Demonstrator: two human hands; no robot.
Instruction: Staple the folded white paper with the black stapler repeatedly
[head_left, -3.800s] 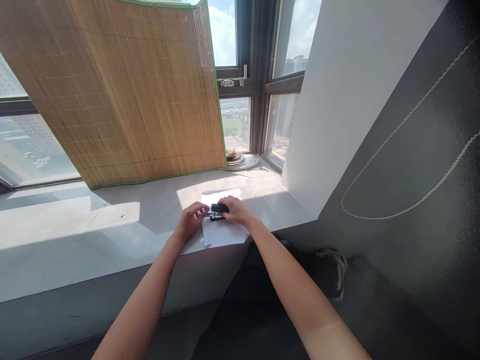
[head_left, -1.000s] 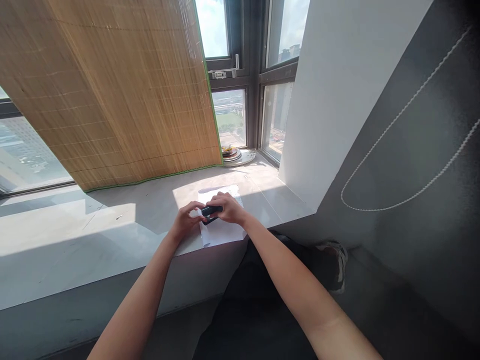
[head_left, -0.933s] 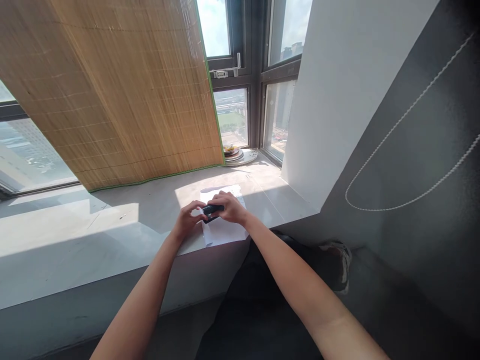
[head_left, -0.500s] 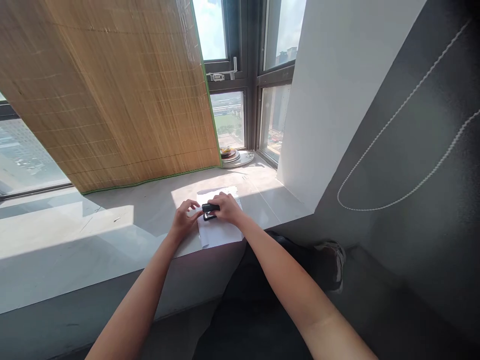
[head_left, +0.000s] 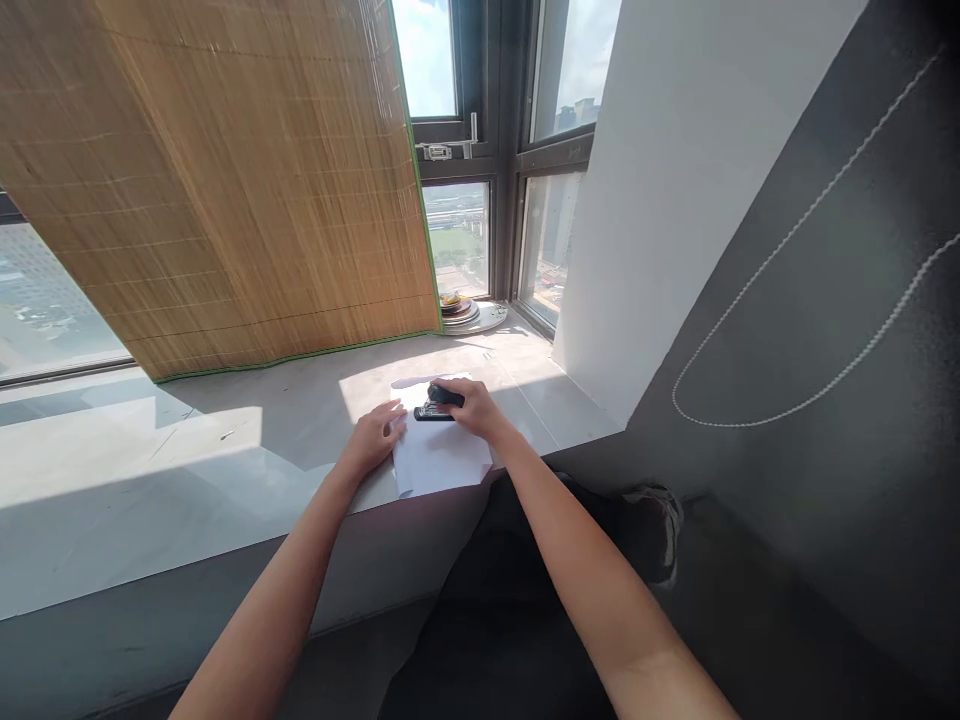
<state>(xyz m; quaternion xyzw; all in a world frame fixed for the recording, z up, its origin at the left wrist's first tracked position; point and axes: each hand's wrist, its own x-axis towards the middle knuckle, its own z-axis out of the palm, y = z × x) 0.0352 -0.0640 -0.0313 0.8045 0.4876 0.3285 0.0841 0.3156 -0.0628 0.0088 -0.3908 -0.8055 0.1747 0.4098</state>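
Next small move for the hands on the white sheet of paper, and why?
I'd probably lift the left edge of the white sheet of paper slightly with the left hand. Its fingers are at that edge, while the black stapler, held in the right hand, appears to have its base on top of the sheet, upper arm raised.

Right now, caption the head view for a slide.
Right hand with black stapler over white paper, left hand at its edge, sunlit windowsill.
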